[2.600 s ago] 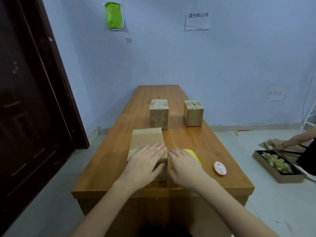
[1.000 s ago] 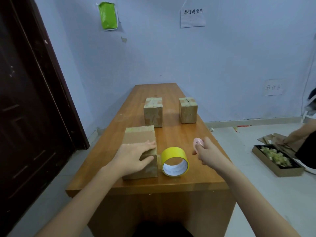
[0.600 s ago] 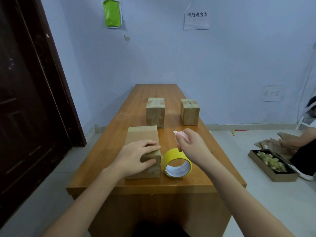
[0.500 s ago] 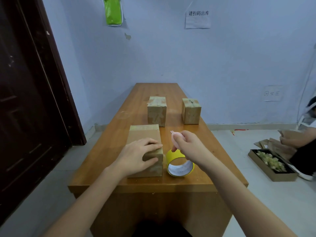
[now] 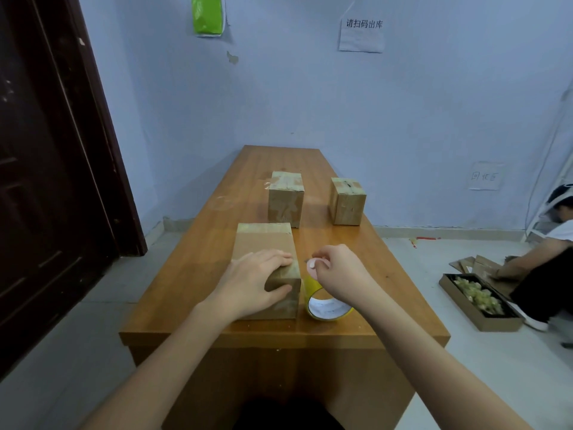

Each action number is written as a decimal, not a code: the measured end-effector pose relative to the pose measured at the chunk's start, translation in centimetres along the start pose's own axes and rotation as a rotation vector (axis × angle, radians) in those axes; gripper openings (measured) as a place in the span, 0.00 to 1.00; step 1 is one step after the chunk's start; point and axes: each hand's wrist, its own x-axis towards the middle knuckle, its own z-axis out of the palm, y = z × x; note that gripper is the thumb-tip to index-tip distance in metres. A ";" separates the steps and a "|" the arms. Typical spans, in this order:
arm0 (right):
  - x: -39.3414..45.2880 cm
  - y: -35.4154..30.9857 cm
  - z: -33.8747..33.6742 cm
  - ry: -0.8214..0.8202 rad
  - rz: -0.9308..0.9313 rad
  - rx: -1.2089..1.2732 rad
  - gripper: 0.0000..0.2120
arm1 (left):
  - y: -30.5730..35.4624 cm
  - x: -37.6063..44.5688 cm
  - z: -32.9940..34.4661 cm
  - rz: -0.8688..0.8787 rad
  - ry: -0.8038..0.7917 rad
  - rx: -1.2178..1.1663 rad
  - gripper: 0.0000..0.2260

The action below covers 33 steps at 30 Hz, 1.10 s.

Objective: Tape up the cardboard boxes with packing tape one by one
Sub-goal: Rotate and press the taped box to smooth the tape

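Lower centre of the frame: left hand (image 5: 254,282) grips the near box (image 5: 265,248) on the worktop (image 5: 217,237); right hand (image 5: 336,270) pinches a pink cutter (image 5: 311,264) above the tape roll (image 5: 325,305).

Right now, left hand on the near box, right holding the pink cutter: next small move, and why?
Probably bring the small pink cutter in the right hand to the near brown cardboard box's right edge and sever the tape. The yellow tape roll stands against that box, and the left hand holds the box.
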 end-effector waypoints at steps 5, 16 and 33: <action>0.1 0.0 0.5 -0.004 0.033 -0.047 0.16 | 0.1 0.0 0.0 0.003 0.007 0.010 0.22; 0.7 -0.6 1.1 -0.011 0.077 -0.162 0.14 | 0.2 0.0 0.1 0.001 0.007 0.021 0.21; -2.2 -0.7 0.2 -0.112 0.035 -0.037 0.13 | 0.4 0.2 -0.1 -0.041 -0.024 -0.005 0.22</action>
